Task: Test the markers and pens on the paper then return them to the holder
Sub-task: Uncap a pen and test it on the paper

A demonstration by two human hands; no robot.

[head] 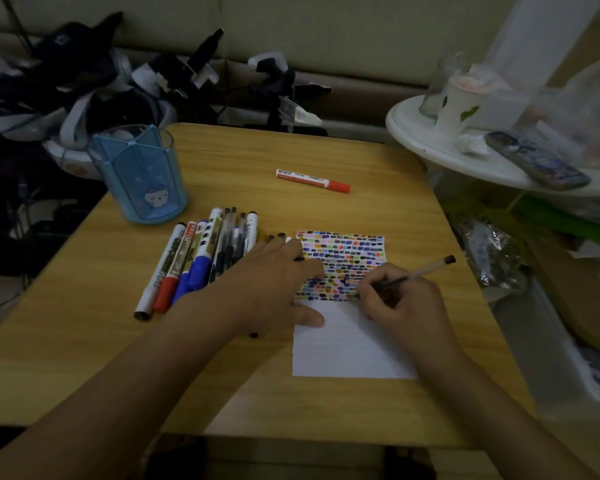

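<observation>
Pale wood-grain laminate covers the table [326,150], a flat rectangular top with rounded corners. Near its middle, toward the right edge, lies a white sheet of paper [350,351]; its far half is packed with small coloured dashes in rows, its near half bare. The left hand [274,292] lies flat on the paper's left edge, fingers straight and spread, thumb pressing the sheet. The right hand [399,303] has its fingers curled round a slim clear-barrelled pen [420,271] with a dark end cap, tip down on the lowest row of dashes.

Just left of the paper, a fan of markers and pens [201,258] rests on the table: thick white-barrelled whiteboard markers with red, blue and black caps, and thinner clear pens, partly under the left wrist. A lone white marker with a red cap [312,180] lies toward the far edge.

Near the far left corner stands a translucent blue plastic holder [142,181], round, split by inner dividers, printed with a small cartoon face. Its compartments appear to hold no pens.
</observation>
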